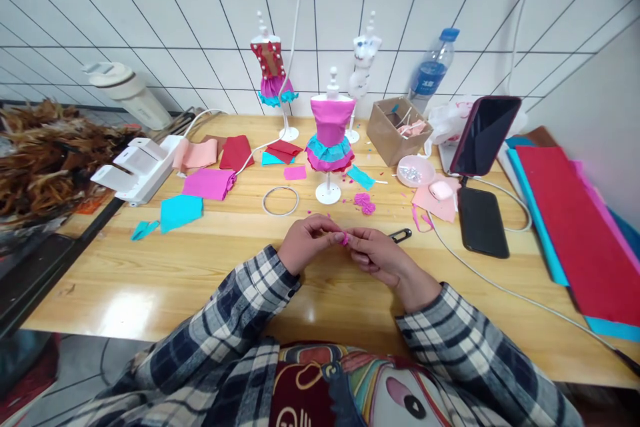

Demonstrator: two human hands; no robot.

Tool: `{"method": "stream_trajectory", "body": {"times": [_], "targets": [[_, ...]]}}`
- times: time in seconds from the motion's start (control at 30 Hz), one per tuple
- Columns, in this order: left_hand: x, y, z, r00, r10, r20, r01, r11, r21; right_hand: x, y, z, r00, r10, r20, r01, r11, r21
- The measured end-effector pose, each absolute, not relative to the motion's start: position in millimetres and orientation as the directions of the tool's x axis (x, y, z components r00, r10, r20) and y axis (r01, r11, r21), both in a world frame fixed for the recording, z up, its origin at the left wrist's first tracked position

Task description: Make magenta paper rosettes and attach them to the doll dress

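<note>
My left hand and my right hand meet just above the wooden table, near its front edge. Both are closed, pinching a tiny pink scrap between their fingertips. Behind them stands a small mannequin in a pink and blue dress on a white stand. A little pink paper flower lies right of that stand. Black scissor handles poke out from behind my right hand.
Two more mini mannequins stand by the tiled wall. Coloured paper pieces, a white ring, a cardboard box, a bead dish, two phones, a cable, a bottle and paper sheets surround them.
</note>
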State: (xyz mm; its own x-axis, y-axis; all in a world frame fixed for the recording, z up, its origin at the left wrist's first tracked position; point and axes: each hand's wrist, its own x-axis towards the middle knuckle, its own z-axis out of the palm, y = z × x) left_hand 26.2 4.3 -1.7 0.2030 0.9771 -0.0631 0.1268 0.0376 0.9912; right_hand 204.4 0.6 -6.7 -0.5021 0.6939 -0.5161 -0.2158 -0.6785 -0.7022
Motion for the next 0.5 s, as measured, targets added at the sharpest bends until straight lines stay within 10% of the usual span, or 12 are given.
{"method": "stream_trajectory", "body": {"times": [0.5], "targets": [[32.5,1.5,-6.6,0.096,0.950,-0.296,-0.159,0.308,0.938,197.0,-1.9,-7.0,-0.174,0.916,-0.361,0.041,-0.359,-0.932]]}}
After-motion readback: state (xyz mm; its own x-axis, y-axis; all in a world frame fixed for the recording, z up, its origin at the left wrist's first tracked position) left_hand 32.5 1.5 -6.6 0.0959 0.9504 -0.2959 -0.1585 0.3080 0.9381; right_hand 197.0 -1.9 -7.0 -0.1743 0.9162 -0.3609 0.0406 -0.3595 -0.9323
